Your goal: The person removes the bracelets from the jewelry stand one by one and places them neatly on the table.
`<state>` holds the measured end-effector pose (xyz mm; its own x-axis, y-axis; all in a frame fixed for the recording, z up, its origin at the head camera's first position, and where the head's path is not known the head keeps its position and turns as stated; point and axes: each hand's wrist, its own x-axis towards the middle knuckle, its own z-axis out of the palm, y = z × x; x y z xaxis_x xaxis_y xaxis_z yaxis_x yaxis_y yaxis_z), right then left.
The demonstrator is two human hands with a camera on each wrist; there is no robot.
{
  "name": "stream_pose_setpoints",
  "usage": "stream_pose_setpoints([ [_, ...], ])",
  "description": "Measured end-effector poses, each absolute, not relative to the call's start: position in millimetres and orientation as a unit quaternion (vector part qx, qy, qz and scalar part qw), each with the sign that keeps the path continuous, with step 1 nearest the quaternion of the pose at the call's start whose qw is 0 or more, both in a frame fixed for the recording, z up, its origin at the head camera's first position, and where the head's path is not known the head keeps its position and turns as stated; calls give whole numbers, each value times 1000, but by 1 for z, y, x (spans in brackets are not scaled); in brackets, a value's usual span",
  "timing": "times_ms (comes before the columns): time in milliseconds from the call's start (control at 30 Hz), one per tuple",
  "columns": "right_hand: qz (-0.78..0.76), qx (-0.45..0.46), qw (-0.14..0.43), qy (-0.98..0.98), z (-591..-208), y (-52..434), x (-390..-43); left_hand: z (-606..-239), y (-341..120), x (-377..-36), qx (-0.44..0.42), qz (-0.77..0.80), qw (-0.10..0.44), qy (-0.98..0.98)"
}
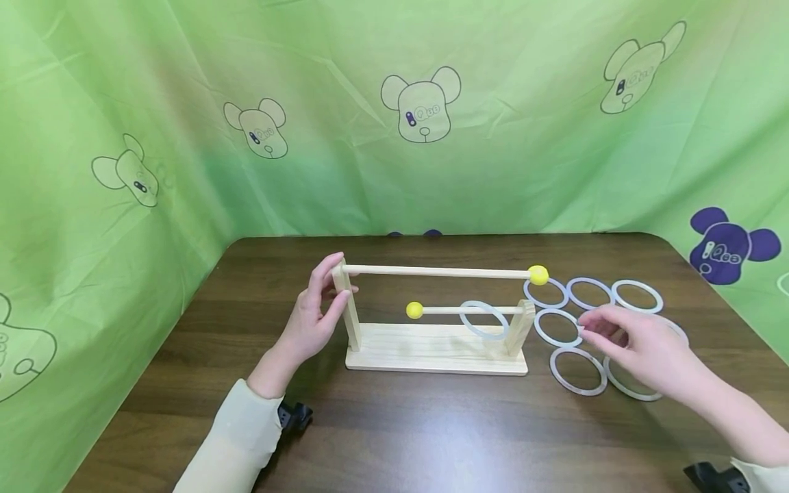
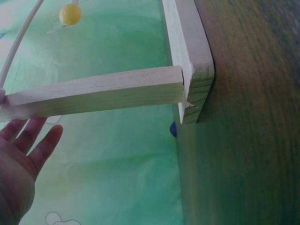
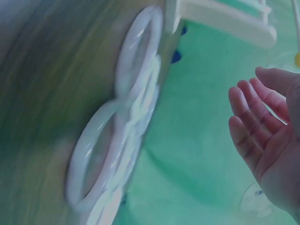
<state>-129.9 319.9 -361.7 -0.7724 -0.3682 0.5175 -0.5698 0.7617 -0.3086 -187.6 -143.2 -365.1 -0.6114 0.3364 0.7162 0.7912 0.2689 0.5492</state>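
Note:
A wooden stand [image 1: 431,350] sits mid-table with two posts and two rods tipped by yellow balls [image 1: 538,275]. One white ring [image 1: 485,335] hangs on the lower rod [image 1: 440,310]. My left hand [image 1: 323,301] rests straight-fingered against the top of the left post [image 1: 353,322]; in the left wrist view the left hand [image 2: 23,150] lies flat beside the post [image 2: 117,91]. My right hand [image 1: 641,349] hovers with relaxed fingers over several loose white rings [image 1: 578,393] to the right of the stand. In the right wrist view the right hand [image 3: 262,126] holds nothing, apart from the rings [image 3: 140,42].
The dark wooden table [image 1: 394,438] is bounded by a green printed cloth [image 1: 394,103] at the back and both sides. The loose rings lie in rows near the table's right edge. Black wrist mounts [image 1: 294,415] show at the sleeves.

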Motion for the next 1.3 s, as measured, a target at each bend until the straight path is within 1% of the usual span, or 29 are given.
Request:
stream_pose_setpoints([
  [400,286,274,239,-887,-353,282,-124,-365,-143,-188,-373,-481,237,-757],
  [733,329,254,235,-878,-352,258,-124,-365,-142,-189,-375,-484,237,-754],
  [933,347,262,245,-867,-354,250,-126,-366,-142,-190,-375,-482,238,-755],
  [1300,344,276,236,-866,-361,239,-129,-367,-141,-189,-369,-482,247,-755],
])
